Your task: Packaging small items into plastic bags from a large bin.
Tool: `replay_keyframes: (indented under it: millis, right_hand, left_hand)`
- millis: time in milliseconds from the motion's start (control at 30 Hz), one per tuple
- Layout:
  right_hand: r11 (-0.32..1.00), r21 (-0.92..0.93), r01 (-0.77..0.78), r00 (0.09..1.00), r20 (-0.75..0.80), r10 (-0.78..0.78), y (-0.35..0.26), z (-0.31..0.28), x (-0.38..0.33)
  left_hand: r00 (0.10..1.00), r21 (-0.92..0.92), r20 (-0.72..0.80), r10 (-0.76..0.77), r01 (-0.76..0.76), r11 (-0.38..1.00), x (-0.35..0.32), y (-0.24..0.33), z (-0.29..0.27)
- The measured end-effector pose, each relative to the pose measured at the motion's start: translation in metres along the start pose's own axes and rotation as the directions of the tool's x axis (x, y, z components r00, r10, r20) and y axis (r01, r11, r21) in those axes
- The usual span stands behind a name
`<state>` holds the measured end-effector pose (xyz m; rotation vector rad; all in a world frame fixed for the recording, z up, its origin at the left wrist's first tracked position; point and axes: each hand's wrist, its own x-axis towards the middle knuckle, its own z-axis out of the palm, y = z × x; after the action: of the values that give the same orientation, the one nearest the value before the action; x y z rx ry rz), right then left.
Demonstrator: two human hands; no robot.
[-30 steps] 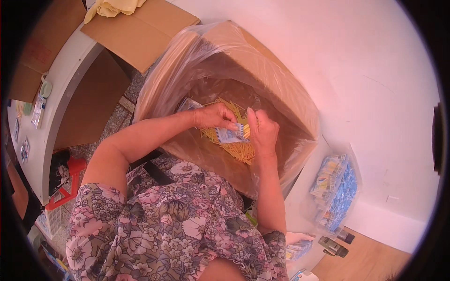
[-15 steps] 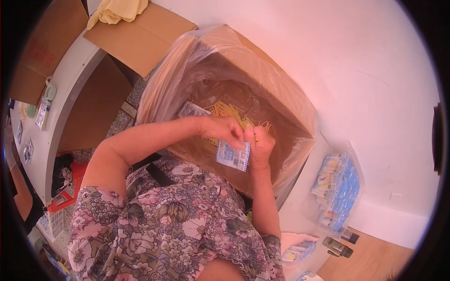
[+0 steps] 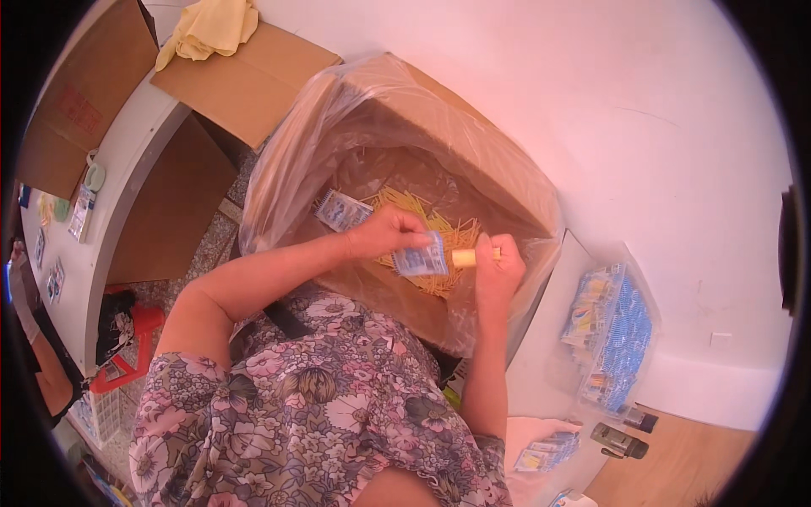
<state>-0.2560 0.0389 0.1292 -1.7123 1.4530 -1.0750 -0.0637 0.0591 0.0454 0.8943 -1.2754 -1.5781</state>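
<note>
My left hand pinches a small clear packet with blue print and a serrated edge. Just to its right, my right hand is closed around a short bundle of thin yellow sticks. The bundle's end points at the packet's edge. Both hands are over a carton lined with a clear plastic bag. Inside it lies a heap of loose yellow sticks, with a larger printed packet at the heap's left.
A clear bin full of blue-edged packets stands at the right, above a dark flask. More packets lie on a pink cloth. At the left are a white curved table, a yellow cloth and another person's arm.
My hands have drawn apart, the right one moving right. The yellow stick bundle now shows between my right hand and the packet. The packet has tilted slightly.
</note>
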Motion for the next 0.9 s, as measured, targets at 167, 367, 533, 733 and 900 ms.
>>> replay_keyframes:
  millis: [167, 367, 533, 733, 900]
  right_hand:
    - [0.980, -0.029, -0.197, 0.840, 0.510, 0.184, 0.007, -0.015, -0.014]
    - [0.973, 0.037, -0.227, 0.844, 0.507, 0.177, 0.020, 0.005, -0.016]
    - [0.974, 0.093, -0.209, 0.906, 0.393, 0.156, -0.002, 0.003, -0.011]
    - [0.955, 0.142, -0.262, 0.891, 0.415, 0.183, 0.006, -0.016, -0.004]
    - [0.833, 0.367, -0.413, 0.875, 0.412, 0.253, -0.005, -0.011, 0.010]
  left_hand:
    - [0.989, -0.131, -0.098, -0.107, 0.093, 0.987, 0.001, -0.004, -0.009]
    - [0.993, -0.095, -0.004, -0.119, 0.118, 0.988, 0.003, -0.001, -0.002]
    - [0.990, -0.200, -0.026, -0.139, 0.131, 0.971, 0.004, -0.003, 0.003]
    - [0.996, -0.047, -0.037, -0.085, 0.084, 0.995, 0.003, -0.016, -0.009]
    - [0.995, -0.063, -0.042, -0.085, 0.082, 0.995, 0.004, -0.011, -0.004]
